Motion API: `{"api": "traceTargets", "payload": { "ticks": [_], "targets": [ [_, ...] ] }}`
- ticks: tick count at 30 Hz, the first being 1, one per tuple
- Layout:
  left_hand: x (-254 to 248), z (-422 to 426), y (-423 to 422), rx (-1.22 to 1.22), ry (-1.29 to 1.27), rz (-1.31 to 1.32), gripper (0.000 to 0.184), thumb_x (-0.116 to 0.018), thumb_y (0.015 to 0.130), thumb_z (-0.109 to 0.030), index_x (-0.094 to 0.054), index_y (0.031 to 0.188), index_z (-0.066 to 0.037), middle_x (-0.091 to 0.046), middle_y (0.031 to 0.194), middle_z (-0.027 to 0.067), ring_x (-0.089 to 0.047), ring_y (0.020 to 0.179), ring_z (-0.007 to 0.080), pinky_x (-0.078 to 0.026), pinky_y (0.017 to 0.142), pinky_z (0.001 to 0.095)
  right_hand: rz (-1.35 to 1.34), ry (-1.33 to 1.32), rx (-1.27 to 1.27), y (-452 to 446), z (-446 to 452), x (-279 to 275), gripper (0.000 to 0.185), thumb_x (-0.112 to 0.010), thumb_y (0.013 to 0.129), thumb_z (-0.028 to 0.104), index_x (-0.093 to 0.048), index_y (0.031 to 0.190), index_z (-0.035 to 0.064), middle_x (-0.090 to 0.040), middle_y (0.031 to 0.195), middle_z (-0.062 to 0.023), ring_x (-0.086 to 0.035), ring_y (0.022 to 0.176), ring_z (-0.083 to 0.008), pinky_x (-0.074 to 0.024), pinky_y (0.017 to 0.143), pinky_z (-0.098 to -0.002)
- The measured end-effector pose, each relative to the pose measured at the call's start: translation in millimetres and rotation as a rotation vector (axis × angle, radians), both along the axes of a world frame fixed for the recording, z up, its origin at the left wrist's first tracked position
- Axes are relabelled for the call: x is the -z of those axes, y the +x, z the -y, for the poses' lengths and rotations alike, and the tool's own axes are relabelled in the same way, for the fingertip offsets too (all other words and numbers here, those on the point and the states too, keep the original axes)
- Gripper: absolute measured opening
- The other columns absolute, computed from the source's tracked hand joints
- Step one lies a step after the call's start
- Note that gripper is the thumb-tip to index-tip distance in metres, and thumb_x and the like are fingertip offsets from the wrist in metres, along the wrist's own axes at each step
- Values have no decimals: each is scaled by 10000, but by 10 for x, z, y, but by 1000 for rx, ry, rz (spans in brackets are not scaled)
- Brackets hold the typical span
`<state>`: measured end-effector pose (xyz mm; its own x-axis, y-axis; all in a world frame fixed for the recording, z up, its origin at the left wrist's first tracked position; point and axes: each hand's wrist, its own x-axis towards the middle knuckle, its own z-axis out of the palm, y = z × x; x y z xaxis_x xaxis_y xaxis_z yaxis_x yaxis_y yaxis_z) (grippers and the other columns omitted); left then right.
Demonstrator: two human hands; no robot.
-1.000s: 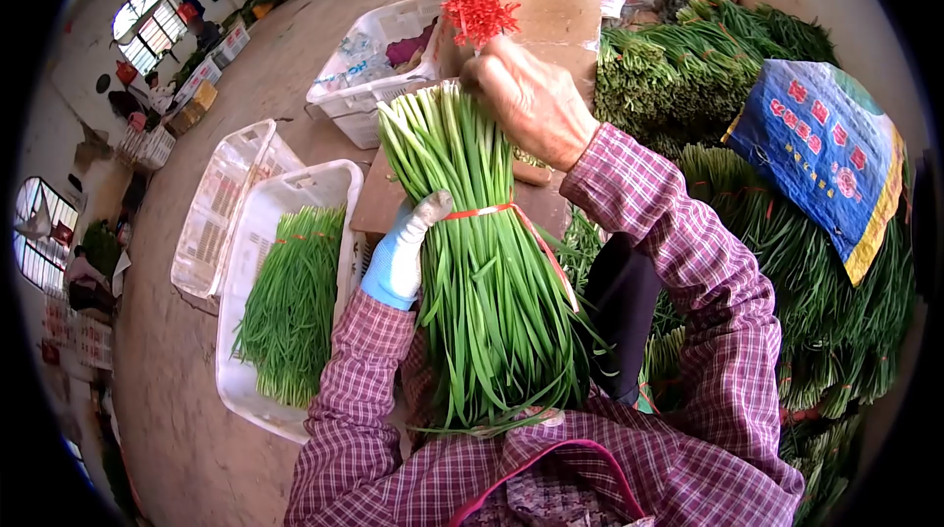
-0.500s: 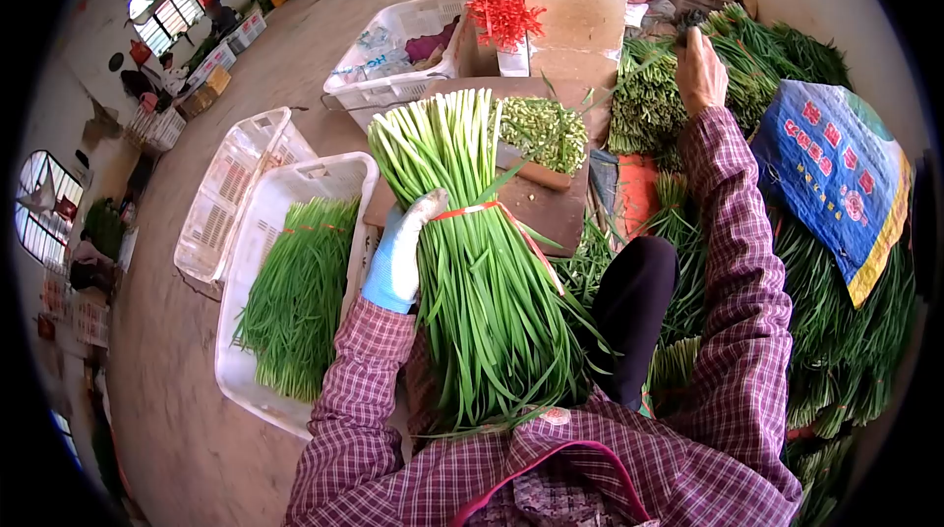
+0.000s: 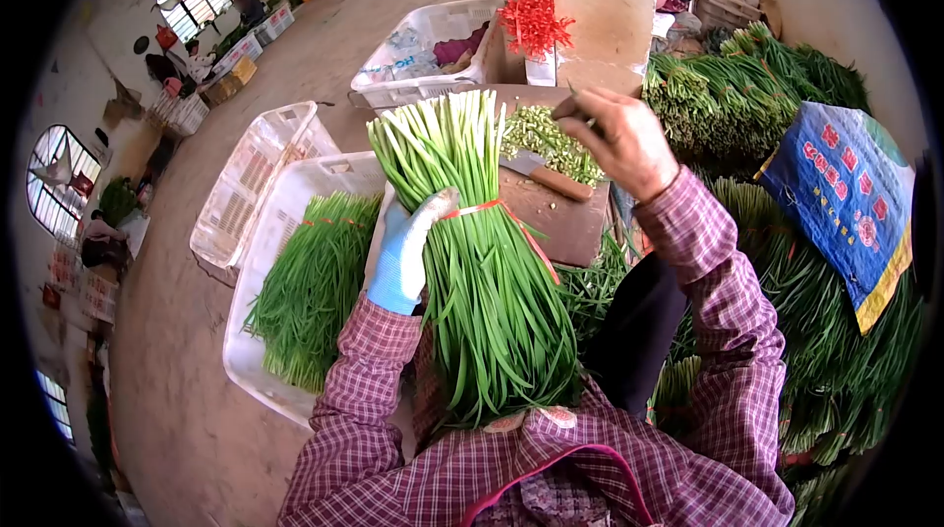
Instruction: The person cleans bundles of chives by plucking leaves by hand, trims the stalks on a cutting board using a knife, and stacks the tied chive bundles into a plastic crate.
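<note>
My left hand [image 3: 405,257], in a white and blue glove, is closed around a thick bunch of garlic chives [image 3: 492,301]. Pale stem ends point away from me and green leaves hang toward my lap; a red tie [image 3: 474,209] circles the bunch. My bare right hand [image 3: 624,144] is raised over the right side of a brown board [image 3: 570,237], its thumb and fingers pinched together. Whatever is between those fingertips is too small to make out. Below that hand, a knife with a wooden handle [image 3: 560,183] lies on the board beside a heap of cut stem ends [image 3: 541,134].
To the left, a white crate [image 3: 236,335] holds tied chives, with another crate [image 3: 221,198] behind it. A crate with bags [image 3: 369,85] stands ahead, near red ties [image 3: 536,24]. Piled chives [image 3: 708,94] and a blue sack [image 3: 836,203] are on the right.
My right hand has come back from the chive pile at the right to above the board. My left hand keeps its hold on the bunch. The view has shifted slightly.
</note>
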<state>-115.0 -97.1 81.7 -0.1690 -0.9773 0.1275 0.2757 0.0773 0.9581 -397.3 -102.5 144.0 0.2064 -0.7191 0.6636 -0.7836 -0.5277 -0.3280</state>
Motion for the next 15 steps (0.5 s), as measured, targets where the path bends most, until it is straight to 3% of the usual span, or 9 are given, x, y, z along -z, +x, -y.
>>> {"api": "traceTargets", "payload": {
  "ticks": [2, 4, 8, 12, 15],
  "targets": [
    [-167, -91, -72, 34, -33, 49, 375, -586, 895, -123, -531, 1237, 21, -620, 1150, 85, -596, 1040, 149, -460, 939, 293, 7, -90, -154, 489, -124, -162, 225, -660, 858, 300, -642, 847, 76, -622, 785, -70, -637, 648, -249, -522, 600, -374],
    [-251, -140, -160, 47, 0, 20, 367, -608, 889, -90, -536, 1234, 10, -617, 1145, 61, -587, 1027, 130, -469, 909, 286, -60, -67, -93, 770, -213, -296, 198, -676, 839, 254, -647, 875, 61, -603, 796, -85, -626, 669, -263, -506, 608, -373],
    [-267, -191, -172, 74, -14, -32, 407, -647, 880, -109, -522, 1254, -7, -611, 1145, 58, -586, 1024, 128, -474, 896, 284, -120, -153, 16, 937, -75, -204, 244, -712, 753, 262, -585, 786, 56, -567, 776, -98, -612, 684, -310, -483, 592, -427],
    [-289, -207, -182, 132, -15, -7, 391, -650, 879, -110, -533, 1235, 0, -621, 1122, 56, -596, 982, 116, -487, 862, 276, -170, -125, 49, 935, -36, -190, 250, -715, 726, 245, -579, 803, 50, -558, 783, -92, -611, 694, -295, -483, 579, -420],
    [-325, -254, -207, 131, -61, -39, 349, -646, 875, -93, -556, 1190, 24, -645, 1080, 70, -615, 971, 128, -494, 869, 276, -251, -404, 145, 1009, -11, -208, 209, -683, 703, 212, -555, 745, 53, -534, 779, -85, -616, 704, -233, -488, 522, -364]
  ]
}}
